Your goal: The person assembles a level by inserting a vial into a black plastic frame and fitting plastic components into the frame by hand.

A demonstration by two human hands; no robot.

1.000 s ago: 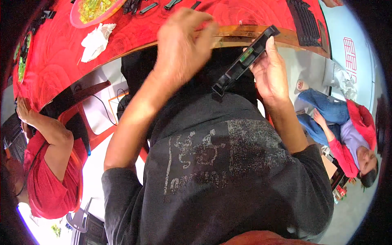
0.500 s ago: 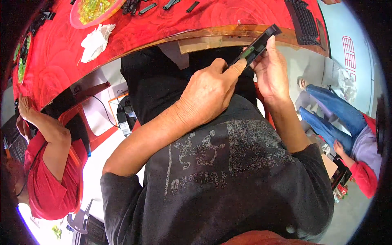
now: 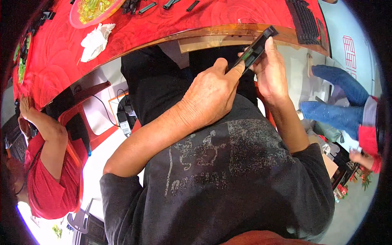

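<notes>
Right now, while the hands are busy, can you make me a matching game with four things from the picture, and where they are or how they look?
Things
1. Long black piece
2. Pink bowl
3. Tissue
4. Row of black strips

Places and looks
A. Filled with yellow pieces
B. At the right end of the red table
C. Between left hand and right hand
D. White and crumpled

Pairs: 1-C, 2-A, 3-D, 4-B

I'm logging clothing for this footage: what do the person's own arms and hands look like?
Short dark sleeves end near the elbows, leaving both forearms bare. The left hand and right hand wear no gloves; no watch or bracelet shows on either wrist. The shirt is dark too, with a worn grey print in front.
</notes>
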